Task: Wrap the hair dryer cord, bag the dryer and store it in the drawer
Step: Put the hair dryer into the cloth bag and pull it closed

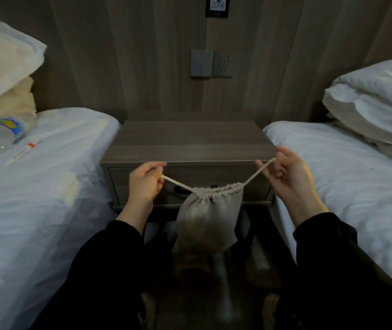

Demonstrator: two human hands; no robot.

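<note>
Wood-panelled wall (142, 55) at the back, with a grey wood-grain nightstand (190, 139) against it between two white-sheeted beds, the left bed (47, 191) and the right bed (347, 177). Drawer (140, 177) under the nightstand top looks closed; its dark handle (178, 190) shows only partly, behind the bag. Beige cloth bag (208, 217) hangs in the air in front of the drawer, between the two hands. Its mouth is gathered into tight pleats and its lower body bulges; contents not visible. Drawstring (176, 183) leaves the gathered mouth on both sides, and both runs are taut and rise outward. Left hand (145, 184): fingers curled in, thumb and forefinger pinching the left run of the drawstring. Right hand (287, 177): thumb and first fingers pinch the right run, the other fingers loosely bent, and the cord tip pokes out just past the fingertips. Hands are well apart, both level with the drawer, with dark sleeves on both forearms. On the left bed a plastic water bottle (2, 134) with a blue and yellow label lies on its side near stacked pillows (2, 63). A white stick (25, 151) with an orange band, possibly a pen, lies just beside the bottle. White bedding (375, 98) is piled at the head of the right bed. Above the nightstand a grey switch plate (201, 63) and a socket plate (222, 63) sit side by side. A dark QR placard (217, 5) is cut off by the top edge. Floor below is dark and blurred.
</note>
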